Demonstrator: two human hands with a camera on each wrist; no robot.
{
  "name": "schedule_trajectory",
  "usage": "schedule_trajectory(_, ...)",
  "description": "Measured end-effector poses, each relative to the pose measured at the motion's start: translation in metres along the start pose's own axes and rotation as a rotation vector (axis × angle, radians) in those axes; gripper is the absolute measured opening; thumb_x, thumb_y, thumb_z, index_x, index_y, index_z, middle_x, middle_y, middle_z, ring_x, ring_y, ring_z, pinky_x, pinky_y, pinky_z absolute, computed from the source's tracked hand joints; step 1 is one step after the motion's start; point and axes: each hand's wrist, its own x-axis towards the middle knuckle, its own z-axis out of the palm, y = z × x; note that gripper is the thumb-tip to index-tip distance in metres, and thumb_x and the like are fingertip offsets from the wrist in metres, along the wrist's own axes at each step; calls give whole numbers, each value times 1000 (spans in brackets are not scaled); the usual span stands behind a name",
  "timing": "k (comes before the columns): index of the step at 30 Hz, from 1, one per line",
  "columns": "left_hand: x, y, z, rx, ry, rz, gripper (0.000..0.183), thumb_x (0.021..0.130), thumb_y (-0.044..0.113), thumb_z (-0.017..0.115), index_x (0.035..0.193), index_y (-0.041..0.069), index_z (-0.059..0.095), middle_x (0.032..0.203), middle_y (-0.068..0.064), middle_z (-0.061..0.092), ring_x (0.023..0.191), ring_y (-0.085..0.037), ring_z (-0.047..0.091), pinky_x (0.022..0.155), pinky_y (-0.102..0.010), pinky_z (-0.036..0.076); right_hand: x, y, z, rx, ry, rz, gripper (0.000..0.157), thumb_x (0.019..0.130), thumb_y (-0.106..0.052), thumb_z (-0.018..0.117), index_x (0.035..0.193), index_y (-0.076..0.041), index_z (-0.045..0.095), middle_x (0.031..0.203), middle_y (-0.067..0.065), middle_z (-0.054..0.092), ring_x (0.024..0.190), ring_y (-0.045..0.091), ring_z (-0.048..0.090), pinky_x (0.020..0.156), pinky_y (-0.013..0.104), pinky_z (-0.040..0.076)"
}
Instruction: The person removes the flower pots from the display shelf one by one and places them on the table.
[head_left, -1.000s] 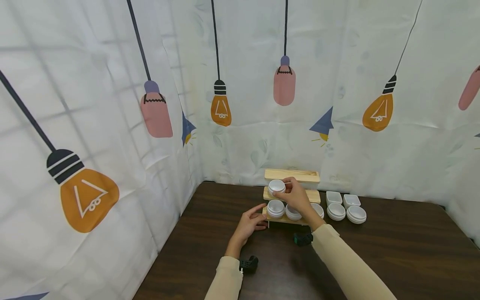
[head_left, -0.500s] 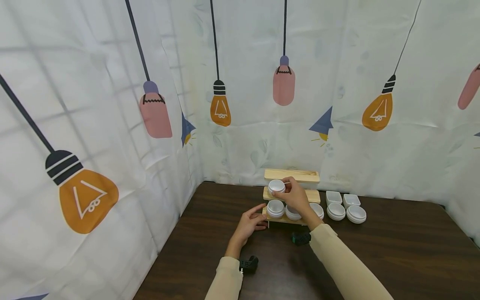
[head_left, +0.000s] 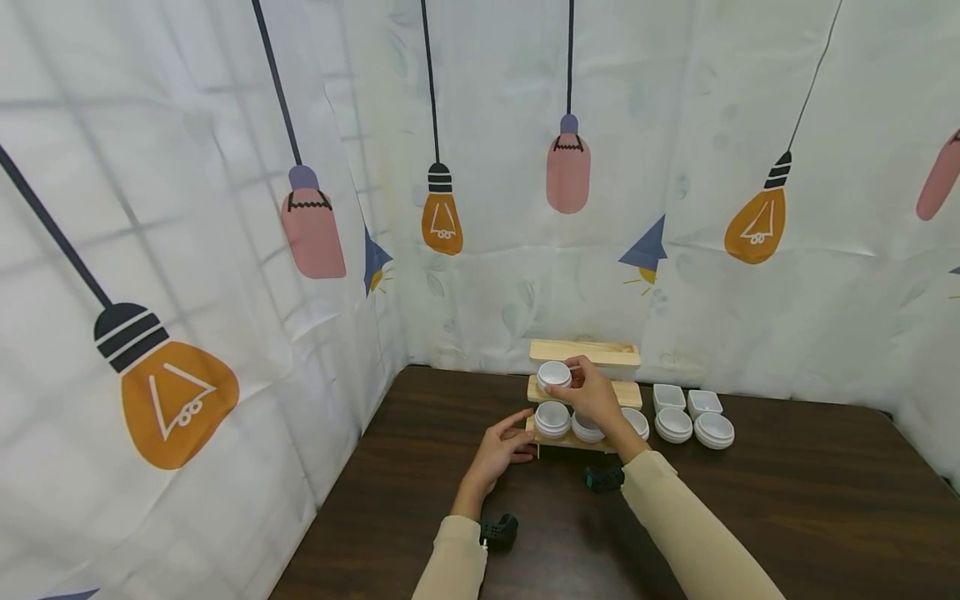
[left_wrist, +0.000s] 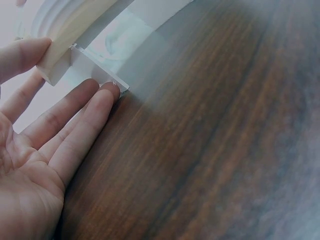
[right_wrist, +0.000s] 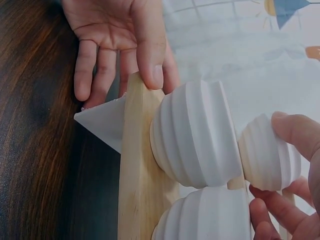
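Observation:
A light wooden tiered stand (head_left: 626, 392) stands at the back of the table. My left hand (head_left: 491, 450) holds the left end of its lowest step, thumb in front and index finger behind; the other fingertips touch the pale end support (left_wrist: 100, 70) below. My right hand (head_left: 595, 393) pinches a white ridged round bowl (head_left: 554, 376) at the left end of the middle step. On the lowest step are a white ridged bowl (head_left: 552, 419), a second bowl (head_left: 586, 427) partly behind my right hand, and a third bowl (head_left: 635, 422) partly behind my right wrist.
Right of the stand, on the dark wooden table (head_left: 810, 492), are two square white dishes, one left (head_left: 667, 397) and one right (head_left: 704, 403). In front of them sit round white bowls (head_left: 714, 430). A printed curtain (head_left: 495, 292) hangs behind the table.

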Motion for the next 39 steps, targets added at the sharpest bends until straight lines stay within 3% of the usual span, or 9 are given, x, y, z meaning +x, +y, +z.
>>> schedule_trajectory(18,-1,-1,-1,-10,2,-8,47,100,24,68,146,23,58,112,-8,76,95,-27,75,82,-36,64,-1,-1,0,-13,-9,0,56,90,-35,80,135,-11,56,129,19,66,116,34,64,97,53,54)
schedule_trajectory(26,-2,0,0,-4,-3,14,49,101,23,67,149,17,55,115,-12,75,99,-34,74,85,-42,64,-1,-2,-2,-9,-15,4,58,89,-36,80,136,-12,56,131,19,66,118,34,64,99,53,54)
schedule_trajectory(39,-1,-1,0,1,3,8,49,101,25,67,148,18,56,115,-12,75,97,-29,75,86,-41,64,-2,-1,-3,-8,-20,-10,62,89,-36,80,138,-9,55,131,21,66,117,35,65,98,53,55)
